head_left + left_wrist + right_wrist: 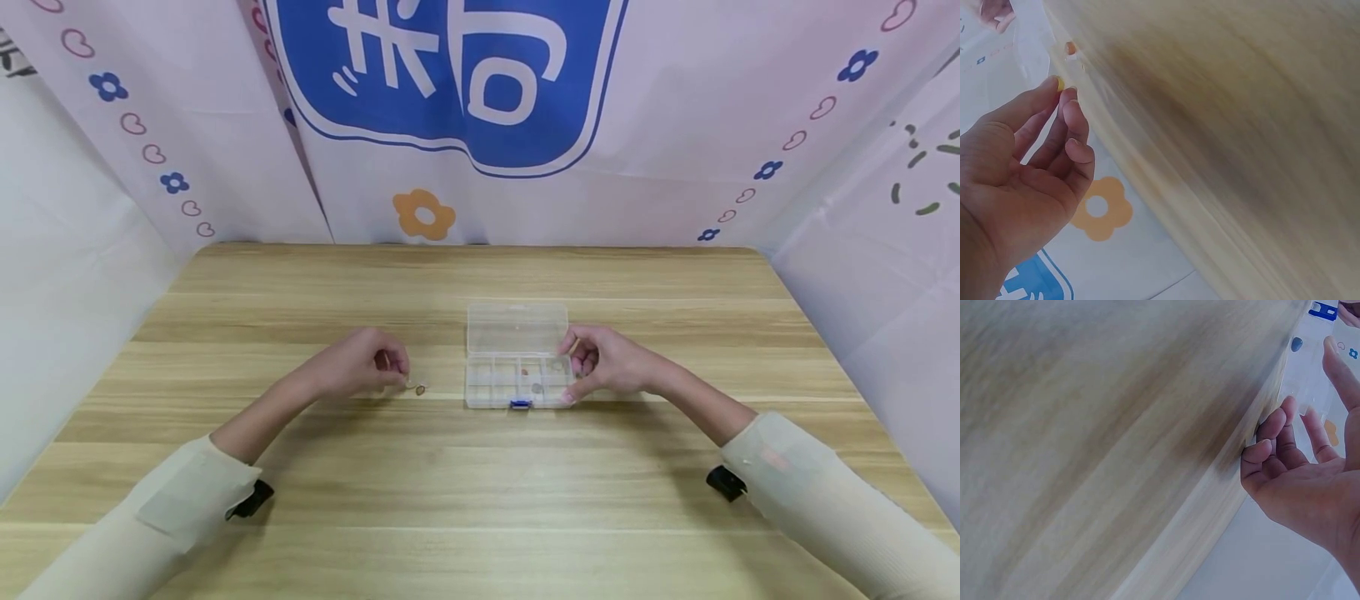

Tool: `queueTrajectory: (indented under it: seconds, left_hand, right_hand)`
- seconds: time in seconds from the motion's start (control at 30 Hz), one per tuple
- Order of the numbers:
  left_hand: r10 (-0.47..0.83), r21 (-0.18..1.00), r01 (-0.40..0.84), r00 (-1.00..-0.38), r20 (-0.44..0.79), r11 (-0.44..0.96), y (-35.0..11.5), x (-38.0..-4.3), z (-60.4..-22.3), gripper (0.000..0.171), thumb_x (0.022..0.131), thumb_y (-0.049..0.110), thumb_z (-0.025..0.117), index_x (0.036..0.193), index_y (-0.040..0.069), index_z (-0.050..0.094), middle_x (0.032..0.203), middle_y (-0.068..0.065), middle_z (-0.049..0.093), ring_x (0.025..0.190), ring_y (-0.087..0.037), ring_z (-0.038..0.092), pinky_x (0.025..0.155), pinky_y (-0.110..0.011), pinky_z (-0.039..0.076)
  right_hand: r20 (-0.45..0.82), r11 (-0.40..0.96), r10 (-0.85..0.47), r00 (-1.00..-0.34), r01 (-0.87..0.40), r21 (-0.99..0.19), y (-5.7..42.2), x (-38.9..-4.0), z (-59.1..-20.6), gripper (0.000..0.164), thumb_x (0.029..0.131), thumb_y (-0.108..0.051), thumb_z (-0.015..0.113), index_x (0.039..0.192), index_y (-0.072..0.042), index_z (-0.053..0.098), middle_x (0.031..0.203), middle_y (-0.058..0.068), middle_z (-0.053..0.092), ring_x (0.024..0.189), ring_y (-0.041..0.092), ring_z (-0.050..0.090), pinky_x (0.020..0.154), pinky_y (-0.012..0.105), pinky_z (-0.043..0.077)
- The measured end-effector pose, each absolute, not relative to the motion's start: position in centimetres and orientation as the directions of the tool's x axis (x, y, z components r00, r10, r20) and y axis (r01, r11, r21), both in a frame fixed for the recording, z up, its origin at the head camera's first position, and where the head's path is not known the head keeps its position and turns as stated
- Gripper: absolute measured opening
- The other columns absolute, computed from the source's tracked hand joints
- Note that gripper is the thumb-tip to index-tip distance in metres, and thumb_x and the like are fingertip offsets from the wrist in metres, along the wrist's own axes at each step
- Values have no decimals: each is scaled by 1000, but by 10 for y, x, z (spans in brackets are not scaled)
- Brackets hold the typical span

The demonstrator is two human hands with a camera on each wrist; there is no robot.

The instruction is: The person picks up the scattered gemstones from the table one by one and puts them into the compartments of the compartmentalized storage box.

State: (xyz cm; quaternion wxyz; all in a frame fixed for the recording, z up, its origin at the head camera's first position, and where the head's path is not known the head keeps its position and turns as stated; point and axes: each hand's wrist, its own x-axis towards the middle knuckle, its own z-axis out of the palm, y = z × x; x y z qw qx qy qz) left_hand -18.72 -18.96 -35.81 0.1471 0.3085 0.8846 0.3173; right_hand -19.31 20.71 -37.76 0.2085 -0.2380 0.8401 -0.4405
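Printed cloth (675, 183) hangs behind the surface (480, 492). On it, a clear box (480, 395), lid (517, 330) open, holds small pieces (537, 388); the right hand (613, 360) grips its right end between thumb and finger. Fingers of the left hand (358, 363) pinch a yellow piece (1060, 83) near a brown piece (420, 389).

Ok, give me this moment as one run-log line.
left hand: pinches small yellow piece; right hand: holds clear box at right end; lid: open; amber piece: near left hand
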Motion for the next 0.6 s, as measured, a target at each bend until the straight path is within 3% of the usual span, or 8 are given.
queueTrajectory:
  seconds: [0.6]
  left_hand:
    - [627, 627, 468, -778, -42, 623, -175, -191, -355, 7, 91, 1, 77, 87, 6, 75, 80, 2, 71, 75, -13, 64, 68, -29, 55]
  right_hand:
    - [-143, 497, -587, -796, -215, -841, 207, -193, -377, 51, 75, 0, 92, 111, 6, 57, 83, 12, 60, 74, 19, 53, 66, 23, 47]
